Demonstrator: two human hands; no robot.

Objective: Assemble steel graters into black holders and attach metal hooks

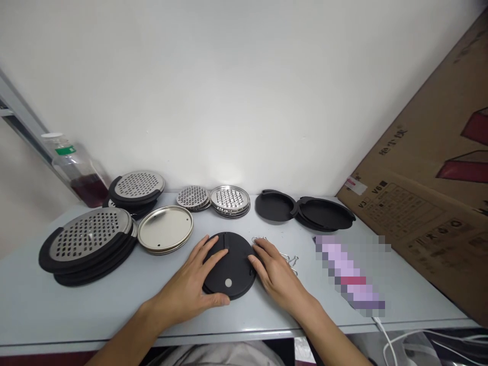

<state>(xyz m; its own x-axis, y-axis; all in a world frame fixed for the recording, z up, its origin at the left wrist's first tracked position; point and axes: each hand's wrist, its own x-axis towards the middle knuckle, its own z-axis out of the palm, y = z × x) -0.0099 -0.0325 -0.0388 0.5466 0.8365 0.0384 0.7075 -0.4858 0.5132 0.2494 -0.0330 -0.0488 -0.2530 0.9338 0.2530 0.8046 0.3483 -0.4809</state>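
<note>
A flat black round disc, with a raised bar at its top and a pale dot low on its face, lies on the table in front of me. My left hand spans its left side, fingers spread over the top and the thumb along the near rim. Against the right rim rests my right hand, its thumb on the disc's edge and its fingers slightly bent. Thin bent metal wire pieces lie beside and partly under the right hand. Both hands hold the disc between them.
Round graters in black holders are stacked at left, near shallow metal discs. Loose grater plates and black round trays stand along the wall. A bottle, a blurred purple item and a cardboard box flank them.
</note>
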